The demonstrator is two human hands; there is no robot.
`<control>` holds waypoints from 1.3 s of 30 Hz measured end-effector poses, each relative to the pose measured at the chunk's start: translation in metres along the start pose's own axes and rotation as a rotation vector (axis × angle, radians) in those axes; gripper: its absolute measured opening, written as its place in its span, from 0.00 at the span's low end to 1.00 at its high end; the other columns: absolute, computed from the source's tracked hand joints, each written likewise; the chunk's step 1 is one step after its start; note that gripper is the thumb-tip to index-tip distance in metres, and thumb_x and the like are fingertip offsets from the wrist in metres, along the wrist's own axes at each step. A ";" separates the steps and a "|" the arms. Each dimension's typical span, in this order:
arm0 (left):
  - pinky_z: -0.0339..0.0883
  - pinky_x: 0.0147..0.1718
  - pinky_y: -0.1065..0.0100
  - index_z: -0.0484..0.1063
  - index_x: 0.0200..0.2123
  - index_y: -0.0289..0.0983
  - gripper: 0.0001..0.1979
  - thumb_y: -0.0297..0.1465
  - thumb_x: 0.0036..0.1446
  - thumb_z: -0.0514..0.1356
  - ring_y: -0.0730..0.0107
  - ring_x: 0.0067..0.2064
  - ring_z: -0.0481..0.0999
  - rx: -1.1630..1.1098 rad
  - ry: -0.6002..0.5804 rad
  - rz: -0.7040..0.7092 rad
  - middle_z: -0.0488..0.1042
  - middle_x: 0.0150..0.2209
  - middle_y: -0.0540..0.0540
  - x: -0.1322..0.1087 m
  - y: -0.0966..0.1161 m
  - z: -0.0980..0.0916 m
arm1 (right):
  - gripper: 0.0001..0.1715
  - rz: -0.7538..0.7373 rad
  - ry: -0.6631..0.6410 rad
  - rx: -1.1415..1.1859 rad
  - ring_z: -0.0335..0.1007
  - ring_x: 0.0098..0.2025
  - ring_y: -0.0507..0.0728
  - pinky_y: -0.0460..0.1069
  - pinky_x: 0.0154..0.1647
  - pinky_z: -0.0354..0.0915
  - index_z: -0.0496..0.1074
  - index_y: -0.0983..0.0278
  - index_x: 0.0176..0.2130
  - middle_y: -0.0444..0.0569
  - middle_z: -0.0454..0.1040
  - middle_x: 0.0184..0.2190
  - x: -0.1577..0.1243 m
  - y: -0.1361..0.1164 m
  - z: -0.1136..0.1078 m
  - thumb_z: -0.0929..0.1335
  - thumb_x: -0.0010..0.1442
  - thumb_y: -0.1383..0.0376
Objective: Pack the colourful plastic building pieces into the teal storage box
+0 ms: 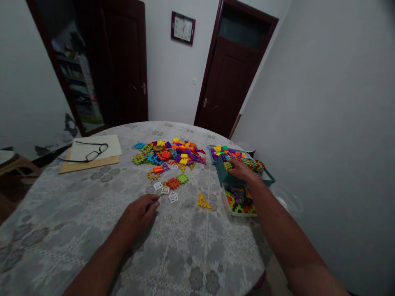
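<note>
My left hand [140,213] rests on the tablecloth, thumb and forefinger slightly apart and nothing between them. Just beyond its fingertips lie small white lattice pieces [173,197]. My right hand [240,170] reaches into a teal box [224,174] of linked toothed pieces [251,163]. Its fingers bend down by a yellow-green piece [228,165]; what they grip is partly hidden. A yellow triangular piece [203,201] lies between my hands. Farther off, a red-orange toothed piece [173,183] touches a green one [182,178].
A large pile of coloured plastic building pieces [169,153] covers the table's middle. Below my right forearm stands a clear tub [227,207] of pieces; a shallow tray [212,155] is behind the teal box. Glasses [92,155] lie on papers [112,146] at left. The wall [324,123] rises at right.
</note>
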State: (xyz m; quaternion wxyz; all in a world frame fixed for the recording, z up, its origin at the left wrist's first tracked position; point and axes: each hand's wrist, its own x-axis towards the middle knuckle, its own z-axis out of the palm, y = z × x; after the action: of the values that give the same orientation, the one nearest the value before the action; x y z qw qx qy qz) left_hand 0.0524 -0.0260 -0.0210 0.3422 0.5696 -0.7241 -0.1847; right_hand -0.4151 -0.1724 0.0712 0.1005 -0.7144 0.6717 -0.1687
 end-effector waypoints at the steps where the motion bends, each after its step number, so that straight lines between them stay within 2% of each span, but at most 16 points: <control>1: 0.77 0.55 0.56 0.82 0.51 0.40 0.20 0.44 0.69 0.56 0.53 0.50 0.86 -0.002 -0.001 0.003 0.86 0.50 0.40 -0.001 0.001 0.000 | 0.29 -0.002 -0.006 0.002 0.81 0.48 0.63 0.50 0.51 0.73 0.81 0.63 0.58 0.52 0.86 0.48 -0.001 -0.001 -0.001 0.74 0.57 0.67; 6: 0.77 0.54 0.56 0.82 0.50 0.40 0.18 0.41 0.69 0.57 0.54 0.48 0.85 -0.019 0.000 -0.002 0.86 0.50 0.39 -0.004 0.007 0.000 | 0.36 -0.008 -0.036 0.010 0.78 0.59 0.66 0.53 0.61 0.71 0.75 0.68 0.67 0.58 0.80 0.62 -0.008 0.001 -0.002 0.71 0.61 0.64; 9: 0.77 0.55 0.56 0.82 0.50 0.40 0.17 0.39 0.68 0.57 0.56 0.47 0.85 -0.029 0.024 -0.016 0.86 0.49 0.40 -0.005 0.012 -0.002 | 0.42 0.021 -0.035 0.026 0.78 0.61 0.67 0.55 0.63 0.71 0.70 0.67 0.72 0.59 0.78 0.65 -0.009 0.008 0.000 0.70 0.61 0.64; 12: 0.77 0.54 0.57 0.82 0.50 0.40 0.16 0.38 0.69 0.57 0.58 0.45 0.84 -0.044 0.043 -0.013 0.86 0.49 0.40 -0.005 0.015 -0.003 | 0.44 0.013 0.013 0.044 0.76 0.64 0.68 0.57 0.67 0.69 0.71 0.66 0.72 0.59 0.76 0.67 -0.010 0.014 0.005 0.70 0.58 0.65; 16: 0.77 0.54 0.57 0.81 0.50 0.39 0.16 0.38 0.69 0.57 0.58 0.44 0.84 -0.047 0.056 0.001 0.85 0.49 0.40 -0.006 0.015 -0.002 | 0.44 -0.006 0.069 0.055 0.75 0.66 0.68 0.58 0.70 0.66 0.70 0.67 0.72 0.60 0.77 0.66 -0.009 0.021 0.013 0.69 0.58 0.65; 23: 0.77 0.54 0.57 0.81 0.50 0.40 0.15 0.37 0.68 0.57 0.58 0.45 0.84 -0.030 0.061 -0.011 0.85 0.48 0.41 -0.005 0.013 0.001 | 0.45 0.022 0.088 0.043 0.80 0.58 0.68 0.58 0.62 0.71 0.68 0.65 0.74 0.60 0.81 0.61 -0.011 0.026 0.017 0.68 0.60 0.63; 30: 0.76 0.53 0.57 0.81 0.50 0.39 0.17 0.39 0.69 0.56 0.57 0.46 0.85 -0.025 0.035 0.000 0.85 0.49 0.40 -0.004 0.010 0.001 | 0.43 -0.003 0.112 0.058 0.75 0.65 0.67 0.59 0.69 0.66 0.68 0.66 0.73 0.59 0.77 0.66 -0.019 0.022 0.017 0.66 0.61 0.64; 34: 0.76 0.55 0.57 0.81 0.50 0.40 0.18 0.41 0.69 0.56 0.56 0.45 0.85 -0.021 0.037 -0.006 0.85 0.49 0.41 -0.003 0.006 0.000 | 0.42 -0.001 0.128 0.136 0.77 0.61 0.64 0.57 0.67 0.68 0.71 0.64 0.70 0.55 0.82 0.60 -0.024 0.017 0.010 0.65 0.58 0.67; 37: 0.76 0.55 0.57 0.81 0.50 0.41 0.19 0.43 0.68 0.57 0.55 0.45 0.85 -0.016 0.029 -0.020 0.86 0.48 0.41 -0.002 0.008 -0.002 | 0.41 0.035 0.205 0.188 0.79 0.58 0.64 0.57 0.65 0.70 0.73 0.65 0.68 0.55 0.84 0.55 -0.030 0.012 0.003 0.64 0.58 0.67; 39: 0.77 0.54 0.57 0.81 0.49 0.41 0.19 0.44 0.67 0.57 0.55 0.44 0.85 -0.022 0.025 -0.029 0.86 0.48 0.41 -0.001 0.010 -0.004 | 0.37 0.080 0.318 0.194 0.79 0.57 0.65 0.57 0.64 0.71 0.75 0.66 0.66 0.56 0.84 0.54 -0.038 0.005 -0.004 0.63 0.59 0.67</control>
State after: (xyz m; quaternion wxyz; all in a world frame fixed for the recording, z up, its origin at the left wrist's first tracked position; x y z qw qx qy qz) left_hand 0.0481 -0.0217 -0.0120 0.3548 0.5787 -0.7092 -0.1904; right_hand -0.4225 -0.1350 0.0691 0.0680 -0.6385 0.6874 -0.3393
